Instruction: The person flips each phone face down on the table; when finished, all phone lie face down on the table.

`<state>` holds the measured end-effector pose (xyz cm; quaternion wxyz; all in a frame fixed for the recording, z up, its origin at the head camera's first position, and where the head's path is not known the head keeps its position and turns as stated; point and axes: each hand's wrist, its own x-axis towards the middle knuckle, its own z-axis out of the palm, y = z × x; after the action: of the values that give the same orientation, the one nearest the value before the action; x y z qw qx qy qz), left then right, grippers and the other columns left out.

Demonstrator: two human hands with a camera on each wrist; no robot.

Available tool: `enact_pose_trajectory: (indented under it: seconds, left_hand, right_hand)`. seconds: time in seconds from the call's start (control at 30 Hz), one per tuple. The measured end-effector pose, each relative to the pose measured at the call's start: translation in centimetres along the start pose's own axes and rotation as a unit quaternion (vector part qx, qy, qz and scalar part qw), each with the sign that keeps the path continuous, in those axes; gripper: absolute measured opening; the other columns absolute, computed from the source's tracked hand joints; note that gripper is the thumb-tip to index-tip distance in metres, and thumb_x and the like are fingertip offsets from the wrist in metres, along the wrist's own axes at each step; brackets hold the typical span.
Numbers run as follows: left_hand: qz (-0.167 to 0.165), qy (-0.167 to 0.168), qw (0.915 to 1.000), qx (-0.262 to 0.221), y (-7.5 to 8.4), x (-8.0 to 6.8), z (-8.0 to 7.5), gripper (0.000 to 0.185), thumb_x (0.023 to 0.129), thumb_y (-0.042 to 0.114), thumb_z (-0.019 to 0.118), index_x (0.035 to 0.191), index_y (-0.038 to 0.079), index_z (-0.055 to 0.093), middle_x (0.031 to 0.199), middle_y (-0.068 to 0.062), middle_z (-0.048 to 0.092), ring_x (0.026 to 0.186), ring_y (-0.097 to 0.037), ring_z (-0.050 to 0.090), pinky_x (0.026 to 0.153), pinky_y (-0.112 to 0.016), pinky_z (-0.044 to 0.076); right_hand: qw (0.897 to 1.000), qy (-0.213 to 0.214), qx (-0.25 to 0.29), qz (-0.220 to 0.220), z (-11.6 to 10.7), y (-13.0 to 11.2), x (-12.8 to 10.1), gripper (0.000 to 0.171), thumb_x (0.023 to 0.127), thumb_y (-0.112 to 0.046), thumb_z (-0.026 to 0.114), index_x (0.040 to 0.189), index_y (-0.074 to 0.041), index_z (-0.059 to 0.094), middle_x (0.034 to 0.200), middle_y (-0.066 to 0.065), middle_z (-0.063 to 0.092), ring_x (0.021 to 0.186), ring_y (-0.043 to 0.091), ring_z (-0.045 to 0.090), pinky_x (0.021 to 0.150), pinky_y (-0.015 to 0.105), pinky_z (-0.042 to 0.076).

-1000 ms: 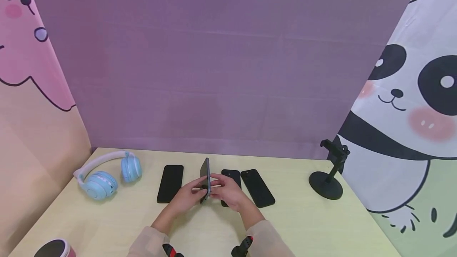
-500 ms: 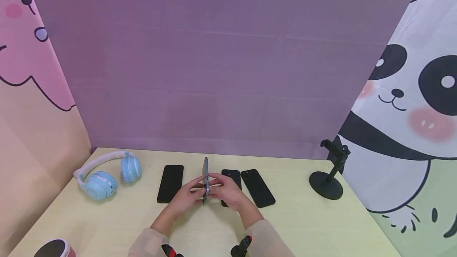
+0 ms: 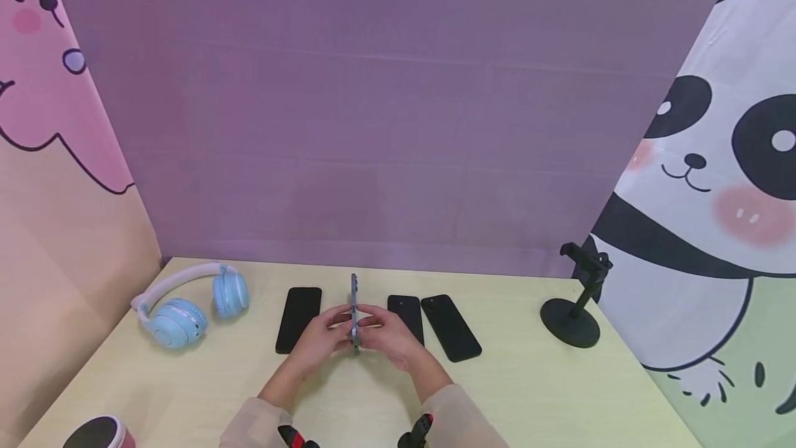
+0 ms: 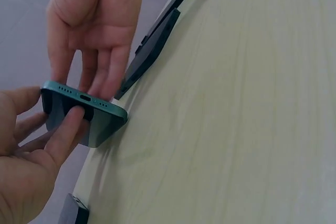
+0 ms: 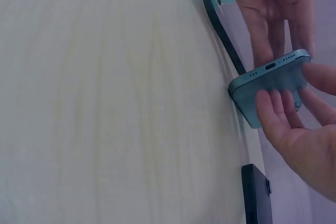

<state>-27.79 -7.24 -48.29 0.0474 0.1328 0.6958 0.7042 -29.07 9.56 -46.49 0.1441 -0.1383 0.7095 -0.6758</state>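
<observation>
A bluish smartphone (image 3: 354, 316) stands edge-on to the head camera, held between both hands above the table. My left hand (image 3: 318, 337) holds it from the screen side, fingers and thumb on the glass and edge. From the other side my right hand (image 3: 394, 341) grips it, its fingertips on the back. The left wrist view shows the charging port on the near end of the phone (image 4: 100, 100). A black phone (image 3: 298, 320) lies left of the hands. Two more dark phones, one partly hidden (image 3: 407, 313) behind the right hand and one slanted (image 3: 450, 328), lie to the right.
Blue headphones (image 3: 180, 316) rest at the back left of the pale wooden table (image 3: 528, 393). A black stand (image 3: 571, 320) with a round base stands at the right. A round pink container (image 3: 99, 433) with a dark top is at the front left corner.
The held phone has turned from slightly angled, with its dark face partly showing, to fully edge-on. Both hands have shifted a little to the left with it.
</observation>
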Motion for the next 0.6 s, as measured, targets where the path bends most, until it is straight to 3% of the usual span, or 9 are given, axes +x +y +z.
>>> enact_pose_trajectory:
  seconds: [0.13, 0.23, 0.37, 0.6]
  left_hand:
    - [0.007, 0.020, 0.9996, 0.017, 1.05, -0.39, 0.20, 0.050, 0.089, 0.009, 0.057, 0.133, -0.004, 0.037, 0.120, -0.030, 0.046, 0.101, -0.031, 0.055, 0.075, -0.037, 0.049]
    - [0.016, 0.053, 0.9962, 0.067, 1.22, -0.46, 0.14, 0.052, 0.085, 0.007, 0.061, 0.132, -0.001, 0.040, 0.115, -0.026, 0.052, 0.099, -0.031, 0.057, 0.071, -0.034, 0.050]
    - [0.031, 0.099, 0.9831, 0.151, 0.72, -0.32, -0.22, 0.047, 0.082, 0.007, 0.063, 0.126, 0.002, 0.050, 0.108, -0.018, 0.059, 0.094, -0.026, 0.060, 0.067, -0.031, 0.051]
    - [0.022, 0.132, 0.9628, 0.235, 0.28, -0.36, -0.62, 0.043, 0.077, 0.008, 0.068, 0.118, -0.001, 0.057, 0.101, -0.013, 0.063, 0.086, -0.022, 0.062, 0.064, -0.030, 0.050]
  right_hand:
    - [1.000, -0.010, -0.020, -0.003, 0.21, 0.25, -0.13, 0.049, 0.082, 0.000, 0.060, 0.129, 0.000, 0.047, 0.105, 0.018, 0.053, 0.087, 0.023, 0.058, 0.074, 0.040, 0.049]
    - [0.999, -0.010, -0.046, -0.005, 0.40, 0.27, -0.29, 0.049, 0.081, 0.002, 0.060, 0.128, 0.002, 0.047, 0.104, 0.017, 0.054, 0.089, 0.023, 0.057, 0.073, 0.040, 0.049]
    - [0.996, 0.015, -0.087, -0.003, 0.55, 0.50, -0.28, 0.047, 0.079, 0.005, 0.060, 0.125, 0.004, 0.049, 0.098, 0.015, 0.056, 0.086, 0.022, 0.056, 0.070, 0.035, 0.049]
    - [0.982, 0.050, -0.182, 0.011, 0.61, 0.75, 0.00, 0.049, 0.078, -0.006, 0.069, 0.123, 0.001, 0.052, 0.099, 0.015, 0.056, 0.088, 0.024, 0.055, 0.069, 0.035, 0.049]
